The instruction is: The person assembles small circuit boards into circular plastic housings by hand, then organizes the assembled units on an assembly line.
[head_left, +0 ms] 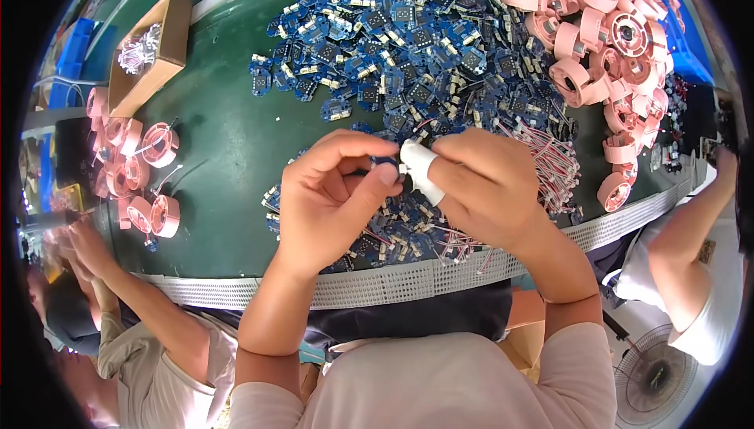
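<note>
Over the near middle of the table, my left hand [318, 197] pinches a small blue circuit board [382, 161] between thumb and fingers. My right hand [495, 186] meets it from the other side, fingers closed at the board's edge. A white covering [422, 168] wraps one of its fingertips. What the right fingers hold is mostly hidden. Beyond both hands spreads a large heap of blue circuit boards [377, 44], with more boards under the wrists. Close to my right hand lies a bundle of red, white and black wire leads [550, 164].
Pink round housings [628, 32] are piled at the right, and several more pink housings [161, 145] lie at the left. A cardboard box [169, 44] holds clear parts. White perforated edging [377, 286] borders the green table [224, 217]. Co-workers' arms [153, 303] flank me.
</note>
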### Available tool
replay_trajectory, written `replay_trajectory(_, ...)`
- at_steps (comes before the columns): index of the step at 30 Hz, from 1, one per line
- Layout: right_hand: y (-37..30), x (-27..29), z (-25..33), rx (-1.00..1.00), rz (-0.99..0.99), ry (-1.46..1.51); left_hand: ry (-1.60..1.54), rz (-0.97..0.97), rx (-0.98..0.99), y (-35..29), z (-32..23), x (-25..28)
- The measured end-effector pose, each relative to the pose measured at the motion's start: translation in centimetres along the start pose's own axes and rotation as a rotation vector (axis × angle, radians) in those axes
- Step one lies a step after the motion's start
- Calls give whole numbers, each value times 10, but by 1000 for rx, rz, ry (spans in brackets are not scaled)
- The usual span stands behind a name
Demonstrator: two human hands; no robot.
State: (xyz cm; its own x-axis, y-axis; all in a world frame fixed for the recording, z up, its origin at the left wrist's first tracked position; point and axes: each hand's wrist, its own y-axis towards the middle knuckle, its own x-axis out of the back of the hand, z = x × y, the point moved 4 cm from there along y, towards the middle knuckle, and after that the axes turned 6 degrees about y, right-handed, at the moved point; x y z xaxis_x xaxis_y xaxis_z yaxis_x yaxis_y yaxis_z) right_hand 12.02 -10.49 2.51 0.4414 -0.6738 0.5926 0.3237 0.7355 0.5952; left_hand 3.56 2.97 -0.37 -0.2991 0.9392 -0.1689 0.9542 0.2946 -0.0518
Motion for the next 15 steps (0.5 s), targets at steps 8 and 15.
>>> replay_trajectory(8,1,0,-7,-254,-27,49,-115,-175,-17,1,3,12)
replay_trajectory(15,-2,-3,-12,-314,-13,172,-143,-182,-12,2,-1,8)
